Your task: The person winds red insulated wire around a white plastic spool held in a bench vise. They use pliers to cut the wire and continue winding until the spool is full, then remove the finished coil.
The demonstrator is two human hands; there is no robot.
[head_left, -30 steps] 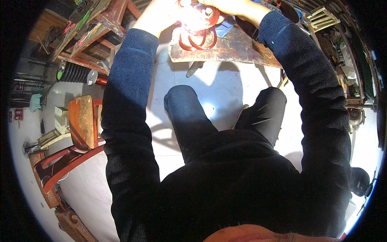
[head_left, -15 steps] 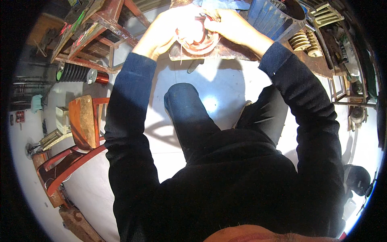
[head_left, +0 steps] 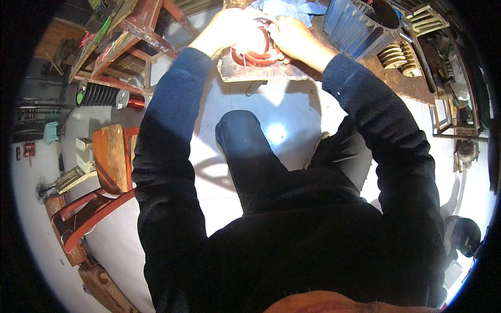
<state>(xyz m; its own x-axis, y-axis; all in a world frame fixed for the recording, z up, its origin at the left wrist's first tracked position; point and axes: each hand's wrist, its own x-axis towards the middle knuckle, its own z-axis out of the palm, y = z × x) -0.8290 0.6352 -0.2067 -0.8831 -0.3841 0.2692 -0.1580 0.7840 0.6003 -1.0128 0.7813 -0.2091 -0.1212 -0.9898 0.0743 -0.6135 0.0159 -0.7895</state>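
A round bundle of reddish-brown copper wire coils (head_left: 254, 59) lies near the front edge of a worn wooden bench (head_left: 292, 73), under very bright light. My left hand (head_left: 229, 30) is at its left side; glare washes out the fingers, so their grip cannot be made out. On the opposite side, my right hand (head_left: 292, 39) has its fingers closed on the coils, with thumb and forefinger near the upper strands. The middle of the bundle is partly lost in glare.
A blue ribbed motor housing (head_left: 347, 31) stands right of my hands, beside a pale blue cloth (head_left: 289, 9). Wooden coil formers (head_left: 394, 56) lie further right. On the left are a spool of copper wire (head_left: 130, 99), a red wooden stand (head_left: 143, 34) and a wooden chair (head_left: 112, 159).
My right hand has moved slightly inward over the coils, and its forearm has swung left. My left forearm has shifted a little right. The coils now sit a bit lower and flatter in view.
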